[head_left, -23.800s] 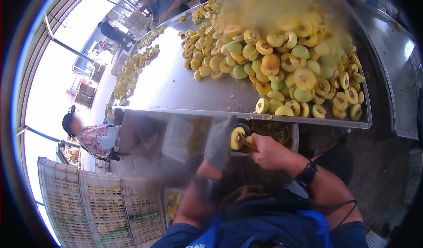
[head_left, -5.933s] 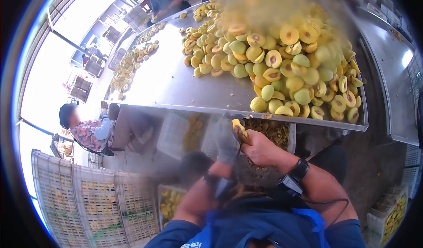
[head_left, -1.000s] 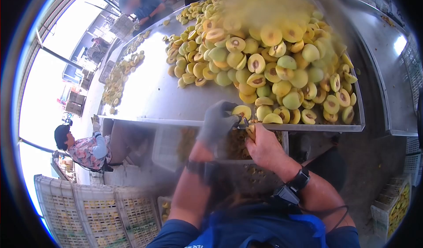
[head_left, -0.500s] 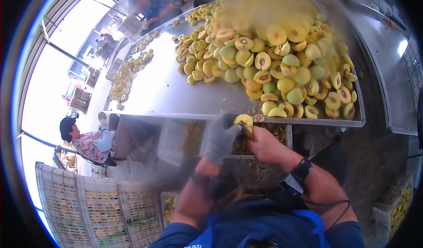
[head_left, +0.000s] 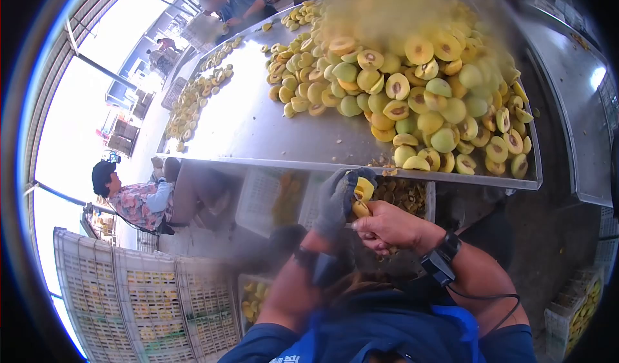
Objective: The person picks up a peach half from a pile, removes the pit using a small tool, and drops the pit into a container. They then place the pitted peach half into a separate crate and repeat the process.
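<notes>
My left hand [head_left: 336,202], in a grey glove with dark fingertips, is wrapped round a yellow fruit half [head_left: 363,188] just below the table's front edge. My bare right hand [head_left: 391,226] is closed against it, its fingers beside a yellowish piece [head_left: 360,209]; what it grips is too small to make out. Below the hands is a crate [head_left: 430,202] of pits and scraps. Past them, a large heap of halved fruit [head_left: 429,102] lies on the metal table [head_left: 258,127], some halves showing brown centres.
Smaller fruit pieces [head_left: 201,92] line the table's left side. A seated person [head_left: 138,198] is at the left, another person [head_left: 235,5] at the far edge. Stacked crates [head_left: 145,298] stand at lower left, a fruit crate [head_left: 574,311] at lower right. A second metal table [head_left: 574,86] is at right.
My right hand has moved down and slightly towards me, and the fruit in my left hand now sits lower, with a piece showing beneath it. The whole view has shifted slightly.
</notes>
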A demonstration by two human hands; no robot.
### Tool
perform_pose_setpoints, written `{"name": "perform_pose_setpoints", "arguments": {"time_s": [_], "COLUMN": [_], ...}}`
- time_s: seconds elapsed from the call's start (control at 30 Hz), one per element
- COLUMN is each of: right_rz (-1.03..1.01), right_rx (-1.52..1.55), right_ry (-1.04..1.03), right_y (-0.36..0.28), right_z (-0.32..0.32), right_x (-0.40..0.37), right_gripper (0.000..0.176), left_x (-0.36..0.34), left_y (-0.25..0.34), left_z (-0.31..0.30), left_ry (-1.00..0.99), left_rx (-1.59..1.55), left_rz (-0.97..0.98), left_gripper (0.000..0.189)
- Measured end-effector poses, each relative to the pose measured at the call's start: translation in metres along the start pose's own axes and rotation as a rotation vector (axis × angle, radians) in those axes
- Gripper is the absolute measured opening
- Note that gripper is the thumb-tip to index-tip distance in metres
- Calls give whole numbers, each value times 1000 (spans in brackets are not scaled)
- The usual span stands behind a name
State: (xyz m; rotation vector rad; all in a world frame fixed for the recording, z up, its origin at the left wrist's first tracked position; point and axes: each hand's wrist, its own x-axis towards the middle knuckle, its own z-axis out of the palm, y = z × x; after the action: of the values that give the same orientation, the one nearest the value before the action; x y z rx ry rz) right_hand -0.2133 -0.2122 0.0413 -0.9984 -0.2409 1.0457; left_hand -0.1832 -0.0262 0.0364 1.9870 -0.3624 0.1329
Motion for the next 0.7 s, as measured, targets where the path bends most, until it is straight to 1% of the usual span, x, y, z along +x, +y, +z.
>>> {"name": "perform_pose_setpoints", "arguments": {"time_s": [0.03, 0.07, 0.1, 0.13, 0.17, 0.23, 0.3, 0.37, 0.4, 0.43, 0.5, 0.53, 0.57, 0.6, 0.63, 0.67, 0.7], "right_rz": [2, -7, -17, -24, -73, -174, -162, -122, -83, -41, -150, -196, -242, -230, -219, -206, -248], "right_rx": [-42, -66, -89, -111, -166, -269, -283, -240, -185, -128, -296, -353, -412, -415, -417, -416, -496], "right_ry": [-9, -9, -8, -8, 40, 141, 159, 201, 226, 250, 359, 393, 428, 436, 444, 452, 474], "right_y": [-2, -4, -7, -7, -6, 1, 38, 39, 22, 8, 0, 3, 4, 4, 5, 6, 13], "right_z": [1, 5, 9, 12, 13, 10, -11, -14, -1, 11, 16, 16, 15, 15, 15, 15, 11], "right_x": [-2, -4, -6, -6, -4, 0, 21, 23, 15, 9, 11, 14, 16, 17, 18, 18, 21], "right_gripper": [10, 10, 11, 12, 13, 15, 16, 16, 16, 15, 14, 15, 16, 18, 20, 22, 24], "left_x": [-1, -2, 1, 4, 6, -1, -8, -8, -7, 2, 30, 47, 66, 87, 107, 128, 148], "left_y": [-15, -28, -24, -20, -14, -34, -34, -58, -72, -61, -36, -21, -19, -16, -4, 5, 14], "left_z": [-5, -11, -16, -22, -28, -62, -94, -135, -149, -143, -122, -110, -98, -84, -64, -51, -39], "left_ry": [65, 140, 215, 294, 365, 500, 638, 589, 578, 588, 598, 536, 472, 407, 422, 382, 351], "left_rx": [303, 288, 272, -64, -402, -359, -42, 496, 610, 538, 392, 487, 495, 501, 525, 534, 550], "left_rz": [190, 191, 192, -2, -198, -167, -290, -280, -344, -311, -242, -157, -48, 63, 102, 245, 256], "left_gripper": [29, 29, 29, 28, 28, 28, 30, 20, 36, 37, 41, 45, 46, 47, 50, 51, 51]}}
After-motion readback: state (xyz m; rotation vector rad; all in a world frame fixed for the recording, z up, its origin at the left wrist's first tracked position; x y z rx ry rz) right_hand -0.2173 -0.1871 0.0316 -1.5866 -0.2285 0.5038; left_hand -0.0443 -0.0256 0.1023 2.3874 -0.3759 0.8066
